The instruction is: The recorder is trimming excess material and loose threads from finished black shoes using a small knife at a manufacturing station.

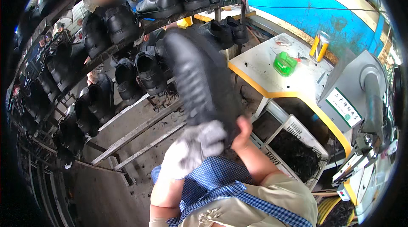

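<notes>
In front of me a black lace-up style shoe (pixel 191 74) is held up, toe pointing away and slightly blurred by motion. My left hand (pixel 193 148), in a white-grey knit glove, is closed around its near end. Bare, my right hand (pixel 242 133) grips the same end from the right side, with its fingers partly hidden behind the dark shape. Whether a second shoe lies against the right side of this one, I cannot tell.
Metal racks (pixel 146 25) with several black shoes (pixel 161 3) stand ahead and to the left. At right, a yellow-edged table (pixel 272 82) carries a green container (pixel 284 64), a yellow can (pixel 319 46) and a grey machine (pixel 352 95). Below it sits a white crate (pixel 293 120) of black scraps.
</notes>
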{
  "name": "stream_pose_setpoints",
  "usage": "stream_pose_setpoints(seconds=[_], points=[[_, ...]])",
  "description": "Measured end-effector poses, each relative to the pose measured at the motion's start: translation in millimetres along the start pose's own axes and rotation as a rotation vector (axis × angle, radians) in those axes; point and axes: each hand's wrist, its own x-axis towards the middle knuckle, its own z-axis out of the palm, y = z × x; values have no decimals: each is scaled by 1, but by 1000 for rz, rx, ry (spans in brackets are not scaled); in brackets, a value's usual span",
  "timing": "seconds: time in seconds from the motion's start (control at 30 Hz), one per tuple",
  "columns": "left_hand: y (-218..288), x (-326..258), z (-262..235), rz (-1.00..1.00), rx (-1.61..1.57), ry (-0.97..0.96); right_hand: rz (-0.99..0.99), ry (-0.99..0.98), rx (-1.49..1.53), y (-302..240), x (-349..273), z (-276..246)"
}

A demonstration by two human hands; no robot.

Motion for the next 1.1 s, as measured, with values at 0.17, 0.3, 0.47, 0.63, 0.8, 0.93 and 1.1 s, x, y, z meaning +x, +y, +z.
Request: stream_pose_setpoints(seconds=[0.17,0.3,0.47,0.63,0.8,0.93,1.1], points=[[-1,-68,8,-215,365,244,-116,556,-161,-30,150,-19],[-24,-119,-34,-66,339,654,111,543,164,22,276,-45],[-29,-174,-39,157,280,951,396,404,261,81,389,-66],[-36,-197,-46,254,215,1133,416,420,6,128,421,-61],[-41,-199,-50,281,186,1246,122,424,-334,104,387,-6],[-37,-196,-53,253,161,1241,130,300,-469,87,392,17],[-38,-192,-52,289,148,1203,375,245,-256,80,414,24]])
